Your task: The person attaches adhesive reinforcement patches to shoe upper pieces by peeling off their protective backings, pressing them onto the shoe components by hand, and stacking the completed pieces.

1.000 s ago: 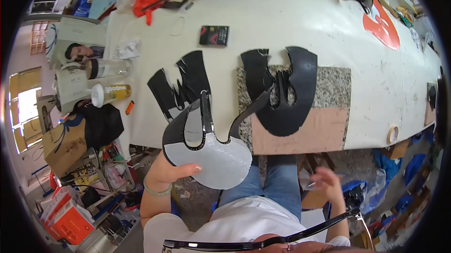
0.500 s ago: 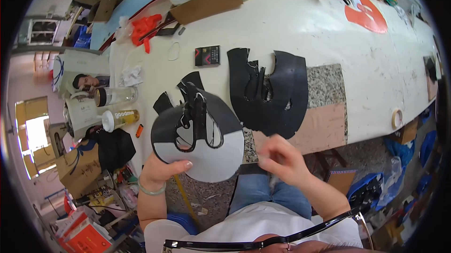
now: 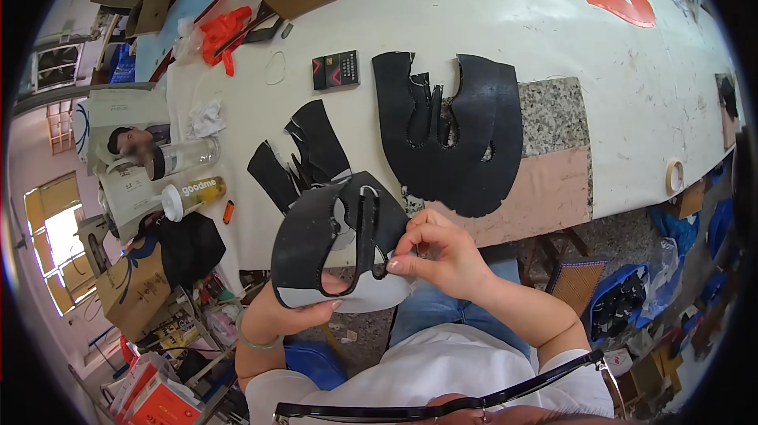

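Note:
A curved sheet piece (image 3: 304, 239), black above and light grey along its lower rim, is held up in front of me. It has two long cut-out openings with a narrow black strip between them. My left hand (image 3: 288, 314) grips its lower left edge, thumb in front and the other fingers mostly hidden behind. On the right side of the piece, my right hand (image 3: 442, 255) pinches the edge by the smaller opening; anything else between those fingertips is too small to tell. Beyond it, black flaps (image 3: 320, 137) lie on the table. A similar all-black cut-out piece (image 3: 497, 109) lies farther right.
Under the black piece are a speckled slab (image 3: 553, 117) and a pinkish board (image 3: 553, 192). A small black box (image 3: 335, 70) lies behind. Leftward are a clear bottle (image 3: 193, 154), a lidded cup (image 3: 189, 194) and an orange lighter (image 3: 228, 212). A tape roll (image 3: 674, 175) sits at the right edge.
The held piece has tilted and turned, so less of its grey part shows. My right hand has moved left from beside it onto its right edge. The whole view has shifted a little.

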Available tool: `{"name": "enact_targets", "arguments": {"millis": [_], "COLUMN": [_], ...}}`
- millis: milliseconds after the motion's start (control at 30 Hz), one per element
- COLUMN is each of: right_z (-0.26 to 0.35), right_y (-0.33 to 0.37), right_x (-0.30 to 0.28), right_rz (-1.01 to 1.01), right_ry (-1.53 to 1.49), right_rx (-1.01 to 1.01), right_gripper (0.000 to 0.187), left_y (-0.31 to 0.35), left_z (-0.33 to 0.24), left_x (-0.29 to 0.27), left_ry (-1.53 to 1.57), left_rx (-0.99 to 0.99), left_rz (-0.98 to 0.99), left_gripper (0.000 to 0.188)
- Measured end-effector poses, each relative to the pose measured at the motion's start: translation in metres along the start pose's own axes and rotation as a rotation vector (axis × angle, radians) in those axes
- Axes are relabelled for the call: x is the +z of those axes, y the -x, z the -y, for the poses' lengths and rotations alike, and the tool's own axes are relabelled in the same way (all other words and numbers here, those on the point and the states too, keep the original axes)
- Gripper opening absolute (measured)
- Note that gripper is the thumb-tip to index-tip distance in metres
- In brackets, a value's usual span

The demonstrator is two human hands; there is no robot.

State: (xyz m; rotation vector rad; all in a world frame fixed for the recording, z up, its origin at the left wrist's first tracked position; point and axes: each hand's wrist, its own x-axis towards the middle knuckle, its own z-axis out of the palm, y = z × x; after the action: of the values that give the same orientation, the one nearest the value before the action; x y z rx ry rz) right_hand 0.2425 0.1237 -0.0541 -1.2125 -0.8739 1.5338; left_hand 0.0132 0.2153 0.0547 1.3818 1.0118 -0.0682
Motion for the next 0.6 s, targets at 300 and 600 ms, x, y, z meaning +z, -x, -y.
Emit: {"name": "enact_targets", "arguments": {"millis": [300,600], "right_z": [-0.011,0.0], "right_y": [-0.006,-0.024], "right_x": [0.018,0.021], "right_rz": [-0.147,0.209], "right_ry": [0.298,-0.7], "right_rx": [-0.245,0.36], "right_gripper": [0.013,0.044], "left_y": [0.013,0.045], "left_z": [0.0,0.017], "left_x": [0.005,-0.022], "left_ry": [0.07,-0.298], "left_rx": [-0.016,0.257], "left_rz": [-0.136,-0.478], "left_gripper": [0.026,0.018]}}
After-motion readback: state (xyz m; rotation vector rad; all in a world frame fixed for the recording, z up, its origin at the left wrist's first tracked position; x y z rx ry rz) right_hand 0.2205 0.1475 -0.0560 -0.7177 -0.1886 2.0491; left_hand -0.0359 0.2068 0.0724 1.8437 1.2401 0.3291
